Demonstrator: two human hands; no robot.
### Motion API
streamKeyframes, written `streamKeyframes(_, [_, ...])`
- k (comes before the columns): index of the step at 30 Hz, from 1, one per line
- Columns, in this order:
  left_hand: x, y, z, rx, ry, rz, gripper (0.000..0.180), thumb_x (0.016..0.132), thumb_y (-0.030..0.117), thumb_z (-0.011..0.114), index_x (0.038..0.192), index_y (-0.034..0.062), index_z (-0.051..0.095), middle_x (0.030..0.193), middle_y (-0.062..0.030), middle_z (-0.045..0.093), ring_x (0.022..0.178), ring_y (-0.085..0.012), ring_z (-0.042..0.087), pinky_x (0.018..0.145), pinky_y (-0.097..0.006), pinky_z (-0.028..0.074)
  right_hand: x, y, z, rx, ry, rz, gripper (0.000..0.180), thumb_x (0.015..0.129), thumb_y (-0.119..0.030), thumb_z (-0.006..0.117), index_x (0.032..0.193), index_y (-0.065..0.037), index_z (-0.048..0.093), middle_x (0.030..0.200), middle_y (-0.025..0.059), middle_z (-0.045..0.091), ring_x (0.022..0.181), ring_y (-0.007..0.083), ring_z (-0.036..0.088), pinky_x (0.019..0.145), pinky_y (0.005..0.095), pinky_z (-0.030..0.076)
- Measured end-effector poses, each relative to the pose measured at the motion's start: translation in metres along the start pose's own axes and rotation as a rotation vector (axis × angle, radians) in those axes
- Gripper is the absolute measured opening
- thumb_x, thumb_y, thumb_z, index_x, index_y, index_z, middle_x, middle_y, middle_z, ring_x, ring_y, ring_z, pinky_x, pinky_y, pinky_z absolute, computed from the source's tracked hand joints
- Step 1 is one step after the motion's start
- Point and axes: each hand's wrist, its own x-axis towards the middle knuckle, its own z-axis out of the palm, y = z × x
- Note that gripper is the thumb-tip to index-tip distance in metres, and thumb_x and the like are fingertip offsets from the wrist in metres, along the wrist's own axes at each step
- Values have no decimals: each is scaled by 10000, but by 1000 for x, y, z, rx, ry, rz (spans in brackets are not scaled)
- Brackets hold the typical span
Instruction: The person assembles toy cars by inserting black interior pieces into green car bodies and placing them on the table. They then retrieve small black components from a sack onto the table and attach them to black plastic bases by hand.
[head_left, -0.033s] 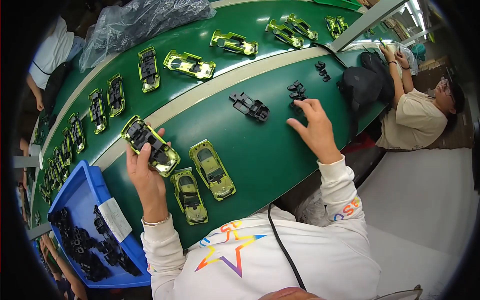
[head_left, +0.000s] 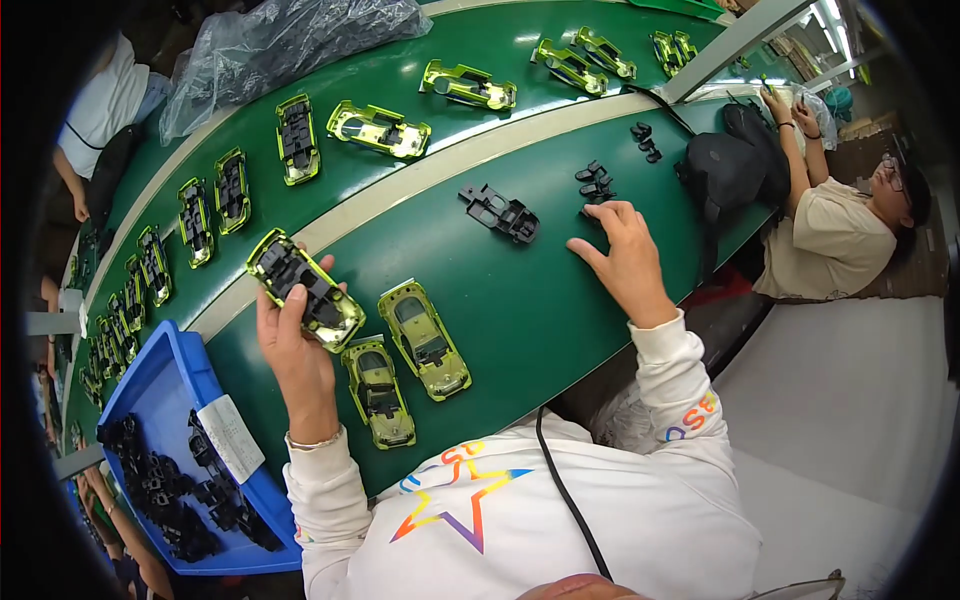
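Note:
My left hand [head_left: 300,375] grips a yellow-green toy car body [head_left: 303,275], turned underside up, with black interior parts inside it. Thumb and fingers clasp its sides. My right hand [head_left: 630,262] is over the table with thumb and forefinger spread and nothing visible between them. Its fingertips are by several small black seat-like pieces [head_left: 596,180], and they partly cover one. To the left of these pieces lies a black toy car interior part [head_left: 500,214]. Two yellow-green car bodies, one [head_left: 425,338] beside the other [head_left: 380,390], lie roof up between my arms.
A blue bin [head_left: 180,375] with black parts [head_left: 165,490] stands at my left. Several car bodies [head_left: 297,138] line the far green belt [head_left: 380,85], behind a pale rail [head_left: 385,180]. A black bag [head_left: 730,170] lies at right, near another person [head_left: 830,235]. More black pieces [head_left: 645,143] lie beyond.
My right hand has shifted very slightly left and toward me. The car body in my left hand has moved a touch to the right.

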Motion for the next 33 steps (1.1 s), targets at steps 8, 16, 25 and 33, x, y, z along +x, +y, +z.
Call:
streamKeyframes(8, [-13,8,-2,-22,-12,10,568,931,98,572,1459,11,381,1393,-185,533,1222,-365,592,927,-442,569,3,7,5,40,-20,-50,90,852,-86,703,914,-32,667,897,117,633,827,305,631,705,368,507])
streamKeyframes(16, [-22,6,-10,-255,-65,33,681,876,149,495,1513,50,276,1491,-165,424,1357,-370,463,1090,-497,436,16,-134,27,1259,-474,309,256,960,-43,601,1210,14,612,1025,103,696,865,176,704,762,275,581])
streamKeyframes(25, [-33,12,-16,-75,-111,129,834,797,246,588,1515,42,218,1450,-182,431,1349,-321,467,1132,-431,376,30,-229,77,1376,-814,377,280,925,-82,694,1156,41,595,940,102,705,794,132,704,647,237,568])
streamKeyframes(33, [-32,9,-19,-102,-128,146,747,932,85,486,1569,36,99,1424,-154,432,1284,-218,480,1108,-357,362,27,-235,88,923,-537,-4,180,849,-81,761,991,-19,671,727,-3,668,556,18,485,498,195,372])
